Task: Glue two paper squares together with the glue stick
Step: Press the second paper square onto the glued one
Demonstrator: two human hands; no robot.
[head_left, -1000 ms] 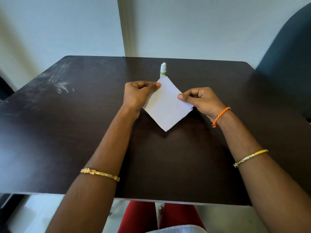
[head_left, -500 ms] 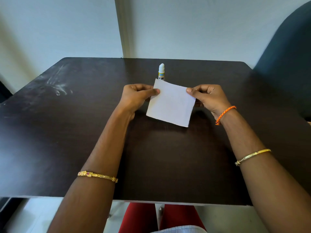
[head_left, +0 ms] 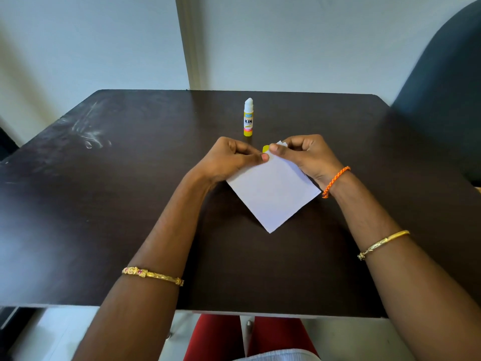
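Fingers [head_left: 264, 157] of the left hand [head_left: 231, 158] and those of the right hand [head_left: 307, 155] are curled and pinching the top corner of the paper squares [head_left: 273, 196], thumbs meeting close together there. The white sheets hang as a diamond just above the dark table [head_left: 130, 204], lowest corner pointing toward the person; a second edge peeks out along the right side and at the top corner, so the two sheets look slightly offset.

That offset is the main risk: if the pinch slides one sheet against the other, the corners would set out of line, and any glue between them may grab before they can be squared up. Pinching only one corner could also crease the thin paper or leave the far corner unbonded.

A small yellow piece [head_left: 265, 148] shows between the thumbs, probably the cap. The glue stick [head_left: 248, 118] stands upright and uncapped on the table just beyond the hands, its white tip exposed; a careless reach could topple it, and the tip may dry out.
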